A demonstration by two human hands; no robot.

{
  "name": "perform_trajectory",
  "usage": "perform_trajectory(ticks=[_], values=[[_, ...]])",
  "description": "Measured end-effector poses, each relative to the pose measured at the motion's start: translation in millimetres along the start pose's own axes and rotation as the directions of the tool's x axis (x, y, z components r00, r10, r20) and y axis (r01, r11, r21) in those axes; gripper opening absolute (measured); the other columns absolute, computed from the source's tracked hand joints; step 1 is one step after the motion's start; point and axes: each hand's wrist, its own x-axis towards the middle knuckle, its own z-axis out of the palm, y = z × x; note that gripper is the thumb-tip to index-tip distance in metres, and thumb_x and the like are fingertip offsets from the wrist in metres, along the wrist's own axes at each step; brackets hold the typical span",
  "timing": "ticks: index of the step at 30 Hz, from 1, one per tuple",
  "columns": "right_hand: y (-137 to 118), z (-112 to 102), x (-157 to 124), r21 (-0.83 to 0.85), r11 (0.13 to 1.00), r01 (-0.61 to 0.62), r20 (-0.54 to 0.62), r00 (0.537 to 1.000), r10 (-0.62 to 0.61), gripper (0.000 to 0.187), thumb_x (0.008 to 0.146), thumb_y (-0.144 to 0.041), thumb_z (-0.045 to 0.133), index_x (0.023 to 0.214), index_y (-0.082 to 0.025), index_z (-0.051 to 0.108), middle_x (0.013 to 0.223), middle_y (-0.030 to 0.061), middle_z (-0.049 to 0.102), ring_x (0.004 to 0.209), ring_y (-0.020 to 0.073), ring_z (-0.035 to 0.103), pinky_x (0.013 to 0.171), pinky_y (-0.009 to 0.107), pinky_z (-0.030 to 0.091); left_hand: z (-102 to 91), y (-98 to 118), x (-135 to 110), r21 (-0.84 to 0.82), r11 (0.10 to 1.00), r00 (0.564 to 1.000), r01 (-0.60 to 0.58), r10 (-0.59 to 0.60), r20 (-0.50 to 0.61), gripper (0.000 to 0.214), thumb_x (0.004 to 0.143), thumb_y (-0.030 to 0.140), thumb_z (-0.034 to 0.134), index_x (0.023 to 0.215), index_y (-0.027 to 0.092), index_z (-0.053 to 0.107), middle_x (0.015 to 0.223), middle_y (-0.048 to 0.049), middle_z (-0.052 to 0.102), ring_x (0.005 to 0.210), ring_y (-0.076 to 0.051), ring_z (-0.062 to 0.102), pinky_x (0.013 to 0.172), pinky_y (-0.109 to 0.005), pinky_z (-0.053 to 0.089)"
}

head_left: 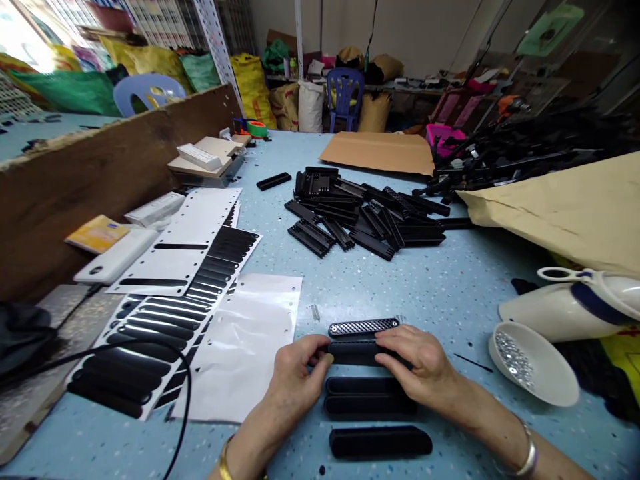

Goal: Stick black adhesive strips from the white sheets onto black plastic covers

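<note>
My left hand (300,370) pinches the left end of a long black plastic piece (353,353) between thumb and fingers. At its other end, my right hand (420,360) grips the same piece, covering that end. Just beyond it lies a black piece with a silver diamond-pattern face (364,327) and a screw-like dot near each end. Closer to me are two black pieces side by side (367,396), and one more black piece (380,442) lies nearest the table edge. All have rounded ends.
Black plastic parts (350,207) lie heaped farther back. White sheets with black adhesive strips (150,327) spread on the left beside a black cable (187,387). At right are a white bowl (550,373) of small metal pieces, a white bottle-like container (545,310) and brown paper (565,200).
</note>
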Motion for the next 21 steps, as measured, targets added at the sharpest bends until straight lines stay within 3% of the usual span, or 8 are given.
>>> perform_trajectory(ticks=[7,21], values=[[0.2,-0.4,0.1,-0.048,0.999,0.009,0.027,1.0,-0.008,0.014,0.091,-0.023,0.063,0.098,-0.018,0.075,0.094,0.0107,0.077,0.081,0.0254,0.072,0.075,0.043,0.058,-1.0,1.2,-0.8,0.003,1.0,1.0,-0.001,0.001,-0.007,0.02,0.081,0.022,0.058,0.092,0.017,0.074,0.07,-0.004,0.072,0.061,-0.017,0.066,0.061,-0.03,0.054],[3.4,1.1,-1.5,-0.009,0.999,0.049,-0.027,0.998,-0.049,0.013,0.09,-0.018,0.062,0.096,-0.015,0.073,0.091,0.0113,0.076,0.079,0.024,0.07,0.072,0.039,0.056,0.0,-0.4,-0.7,0.05,0.998,0.999,-0.024,0.025,-0.022,0.022,0.082,0.023,0.056,0.093,0.016,0.074,0.069,-0.004,0.073,0.061,-0.017,0.067,0.059,-0.029,0.055]])
